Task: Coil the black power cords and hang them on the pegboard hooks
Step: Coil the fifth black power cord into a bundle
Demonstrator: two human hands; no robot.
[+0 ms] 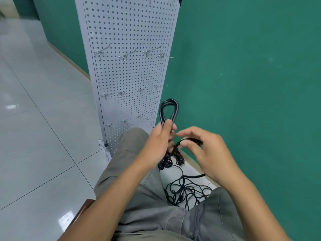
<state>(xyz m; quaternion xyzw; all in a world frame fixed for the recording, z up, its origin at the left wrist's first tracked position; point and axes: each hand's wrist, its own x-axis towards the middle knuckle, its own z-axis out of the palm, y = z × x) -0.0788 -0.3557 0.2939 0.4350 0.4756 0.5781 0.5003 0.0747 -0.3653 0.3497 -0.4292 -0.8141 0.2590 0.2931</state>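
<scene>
Between the person's knees and the green wall (243, 66), both hands work on one black power cord. The left hand (159, 143) is raised in front of the left knee, with the forearm coming up from the lower left. Its fingers (167, 126) are curled tightly around the middle of a coiled bundle (169, 110) of the cord, the thumb lying across the front. Above the fist the coil stands up as a narrow loop of several strands; below the fist the lower ends of the loops hang down, and a plug seems to hang there too, but it is too dark to tell for sure.

The right hand (205, 150) is just beside the left one, a little lower, with the back of the hand turned up to the camera and the wrist bent inward. Its thumb and first fingers pinch a free stretch of the same cord (189, 140), which bends in a small arch toward the bundle. From under this hand the cord goes down to the floor.

On the floor (34, 136) of pale tiles, between the two legs in grey trousers (139, 180), a loose tangle of black cords (185, 190) lies against the base of the wall. The white pegboard (128, 66) leans upright at the wall, left of the hands, with rows of metal hooks (124, 56) on it. No cord hangs on any hook that I can see.
</scene>
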